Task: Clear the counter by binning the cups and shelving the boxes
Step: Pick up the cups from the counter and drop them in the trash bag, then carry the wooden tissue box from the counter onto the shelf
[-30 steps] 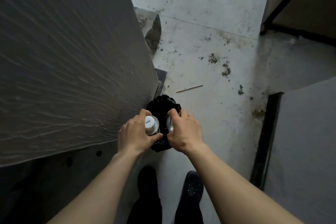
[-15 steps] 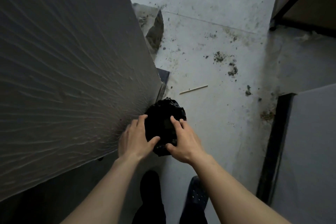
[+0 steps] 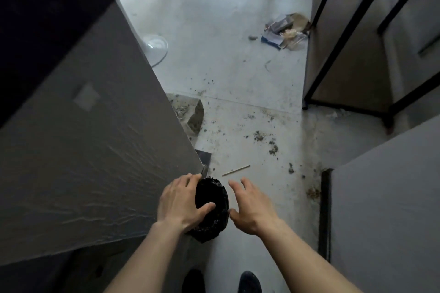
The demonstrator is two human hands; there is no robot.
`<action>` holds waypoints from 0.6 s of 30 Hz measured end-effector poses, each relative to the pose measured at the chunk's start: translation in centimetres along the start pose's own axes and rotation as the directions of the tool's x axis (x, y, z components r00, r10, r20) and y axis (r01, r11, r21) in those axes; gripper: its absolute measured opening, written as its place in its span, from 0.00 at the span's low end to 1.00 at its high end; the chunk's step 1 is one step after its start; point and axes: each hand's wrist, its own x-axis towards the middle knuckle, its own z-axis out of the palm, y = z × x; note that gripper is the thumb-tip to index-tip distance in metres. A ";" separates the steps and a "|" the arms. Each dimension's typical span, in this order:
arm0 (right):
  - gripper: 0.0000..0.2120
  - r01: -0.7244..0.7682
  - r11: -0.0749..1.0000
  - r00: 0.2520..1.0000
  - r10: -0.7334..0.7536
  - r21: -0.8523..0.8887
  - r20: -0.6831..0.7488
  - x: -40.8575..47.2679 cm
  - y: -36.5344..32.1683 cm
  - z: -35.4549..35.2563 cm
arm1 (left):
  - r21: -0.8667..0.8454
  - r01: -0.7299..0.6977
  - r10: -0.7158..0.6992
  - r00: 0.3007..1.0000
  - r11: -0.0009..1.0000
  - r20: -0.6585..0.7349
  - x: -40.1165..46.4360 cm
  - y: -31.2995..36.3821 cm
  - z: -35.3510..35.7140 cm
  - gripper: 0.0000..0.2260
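Now my left hand (image 3: pixel 182 202) lies spread on the soft, crinkly black bin liner (image 3: pixel 212 207), gripping nothing; my right hand (image 3: pixel 250 204) hovers empty beside it; best pinched at its rim.

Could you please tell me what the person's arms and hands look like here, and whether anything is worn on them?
Both forearms are bare right down to the bottom edge of the picture, with no sleeves showing. The left hand and the right hand are gloveless, and no watch, ring or bracelet shows on either wrist or on the fingers. Dark shoes appear below the arms.
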 end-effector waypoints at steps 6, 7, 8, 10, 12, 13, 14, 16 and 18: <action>0.32 0.009 0.998 0.991 -0.017 -0.063 -0.133 -7.5 -3.3 -7.9 | 0.016 -0.079 0.080 0.993 0.997 -0.084 -5.7 2.8 -9.5 0.41; 0.32 0.004 0.997 0.988 -0.016 -0.071 -0.157 -8.9 -3.9 -9.1 | 0.029 -0.098 0.100 0.991 0.995 -0.093 -6.7 3.4 -11.1 0.40; 0.32 -0.001 0.997 0.984 -0.012 -0.074 -0.178 -10.3 -4.3 -10.0 | 0.034 -0.115 0.118 0.989 0.993 -0.094 -7.6 3.9 -12.3 0.40; 0.32 -0.019 0.997 0.975 0.003 -0.069 -0.223 -13.3 -5.3 -11.7 | 0.014 -0.149 0.150 0.983 0.989 -0.104 -9.9 4.8 -14.8 0.41; 0.32 -0.040 0.997 0.961 0.021 -0.064 -0.277 -16.3 -6.2 -13.4 | 0.014 -0.192 0.192 0.973 0.981 -0.126 -12.0 5.6 -17.4 0.41; 0.32 -0.058 0.997 0.953 0.038 -0.059 -0.301 -17.8 -6.7 -14.0 | 0.015 -0.215 0.215 0.968 0.977 -0.129 -13.1 5.8 -18.3 0.41; 0.32 -0.072 0.996 0.946 0.050 -0.058 -0.320 -19.2 -7.2 -14.3 | 0.021 -0.241 0.241 0.960 0.970 -0.139 -14.2 5.9 -19.1 0.41; 0.32 -0.087 0.994 0.934 0.057 -0.069 -0.353 -22.2 -8.5 -14.8 | 0.025 -0.282 0.282 0.945 0.959 -0.164 -16.8 5.8 -20.8 0.41; 0.33 -0.098 0.993 0.926 0.066 -0.068 -0.372 -25.1 -10.2 -14.9 | 0.020 -0.323 0.321 0.929 0.946 -0.186 -19.4 5.5 -22.4 0.40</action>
